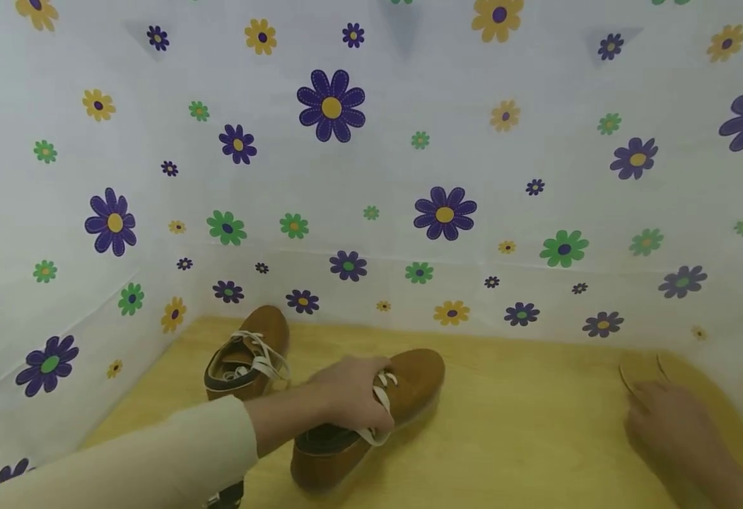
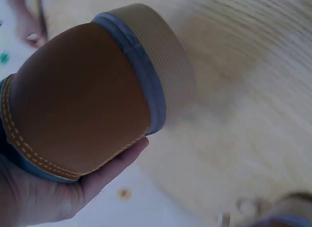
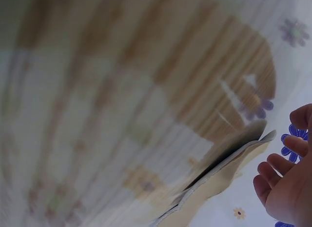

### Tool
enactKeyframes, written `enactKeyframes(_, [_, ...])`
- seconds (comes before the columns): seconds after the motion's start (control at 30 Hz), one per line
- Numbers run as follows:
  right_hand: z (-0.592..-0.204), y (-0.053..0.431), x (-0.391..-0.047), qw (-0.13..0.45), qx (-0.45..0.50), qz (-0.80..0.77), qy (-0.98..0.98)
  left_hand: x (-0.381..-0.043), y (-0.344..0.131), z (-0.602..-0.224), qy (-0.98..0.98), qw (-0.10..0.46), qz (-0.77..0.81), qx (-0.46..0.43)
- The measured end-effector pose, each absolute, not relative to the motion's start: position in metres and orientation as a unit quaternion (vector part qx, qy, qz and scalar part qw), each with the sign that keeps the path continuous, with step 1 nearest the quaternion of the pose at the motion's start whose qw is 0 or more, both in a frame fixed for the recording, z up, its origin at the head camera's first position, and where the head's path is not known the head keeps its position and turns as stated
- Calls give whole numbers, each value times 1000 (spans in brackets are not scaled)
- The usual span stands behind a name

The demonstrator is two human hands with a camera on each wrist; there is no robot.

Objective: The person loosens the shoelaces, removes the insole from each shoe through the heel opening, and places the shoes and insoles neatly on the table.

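Note:
A brown lace-up shoe [image 1: 416, 385] with pale laces is in my left hand [image 1: 352, 396], which grips it over the laced middle, toe pointing away to the right. In the left wrist view the shoe's brown heel [image 2: 83, 100] and ribbed pale sole fill much of the picture. A matching shoe [image 1: 269, 329] stands behind it to the left. At the far right my right hand [image 1: 670, 417] is beside a thin item with pale curved edges [image 1: 626, 379]; its kind is unclear. The right wrist view shows loosely bent fingers [image 3: 273, 173] apart from this thin, sheet-like item [image 3: 219, 163].
The shoes stand on a yellowish wooden surface [image 1: 505, 424]. White sheeting [image 1: 371, 162] with purple, green and yellow flowers rises at the back and sides. A small dark item [image 1: 226, 495] shows partly below the left sleeve.

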State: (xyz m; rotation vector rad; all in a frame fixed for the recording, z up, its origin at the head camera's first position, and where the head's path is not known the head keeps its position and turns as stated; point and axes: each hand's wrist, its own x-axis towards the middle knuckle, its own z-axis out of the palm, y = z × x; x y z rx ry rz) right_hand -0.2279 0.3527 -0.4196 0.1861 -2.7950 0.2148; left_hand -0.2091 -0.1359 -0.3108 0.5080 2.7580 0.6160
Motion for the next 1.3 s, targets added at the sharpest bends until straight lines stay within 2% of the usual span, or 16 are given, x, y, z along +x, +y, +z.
enactKeyframes(0.17, [-421, 361, -226, 121, 39, 64, -990, -205, -171, -274, 959, 86, 213, 166])
enactKeyframes(0.3, [-423, 360, -227, 98, 34, 52, -993, -213, -213, -256, 967, 37, 204, 146])
enactKeyframes(0.7, [-419, 355, -228, 84, 56, 49, -994, -238, -336, -245, 988, -15, 143, 56])
enactKeyframes(0.97, [-418, 361, -224, 63, 41, 56, -996, -258, -379, -266, 991, -4, 130, 9])
enactKeyframes(1.3, [-420, 360, -226, 77, 61, 41, -994, -265, -404, -330, 990, 8, 138, -21])
